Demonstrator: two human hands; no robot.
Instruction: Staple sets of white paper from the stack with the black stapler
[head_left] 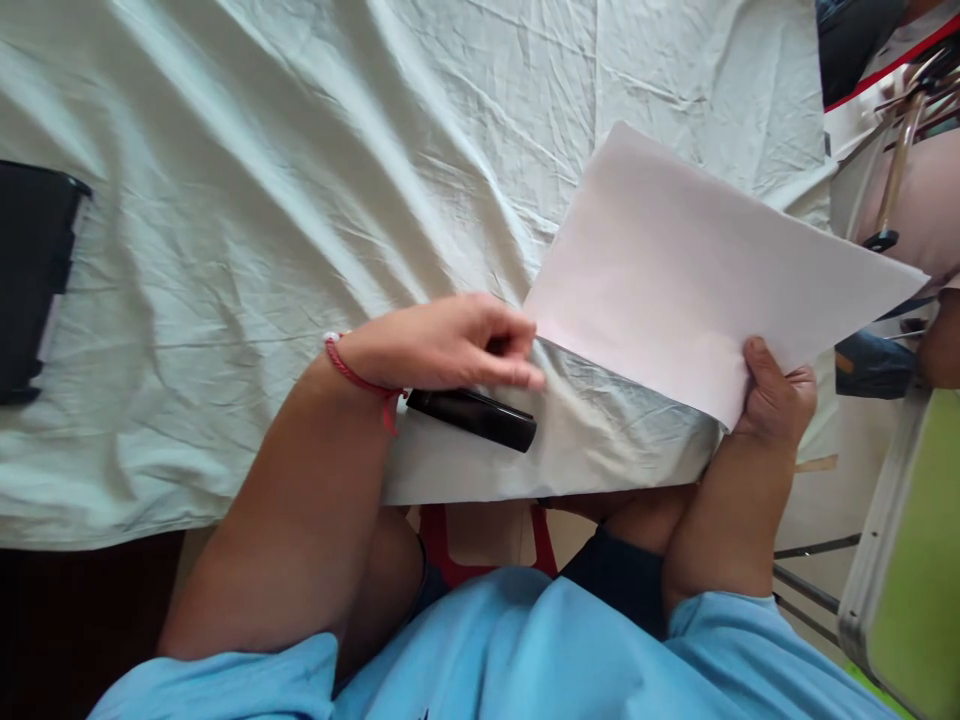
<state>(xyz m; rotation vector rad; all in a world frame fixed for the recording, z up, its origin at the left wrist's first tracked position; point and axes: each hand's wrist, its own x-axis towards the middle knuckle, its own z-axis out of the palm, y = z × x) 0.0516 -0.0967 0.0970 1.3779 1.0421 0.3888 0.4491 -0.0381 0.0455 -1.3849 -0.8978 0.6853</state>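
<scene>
White paper (690,270), perhaps several sheets together, is held tilted above the right part of the cloth-covered table. My right hand (776,395) is closed on its near right edge, thumb on top, the other fingers mostly hidden underneath. At the paper's left corner is my left hand (480,345), with a red cord on the wrist. Its fingers are curled and the thumb stands apart from them, with nothing visible between. Just below that hand, a long black object (476,418), which looks like a stapler, lies on the cloth near the table's front edge.
A wrinkled pale cloth (300,150) covers the table. A black case-like object (37,280) lies at the far left. To the right, beyond the table, are a green-topped surface with a metal rim (870,570), metal tubing and parts of other people.
</scene>
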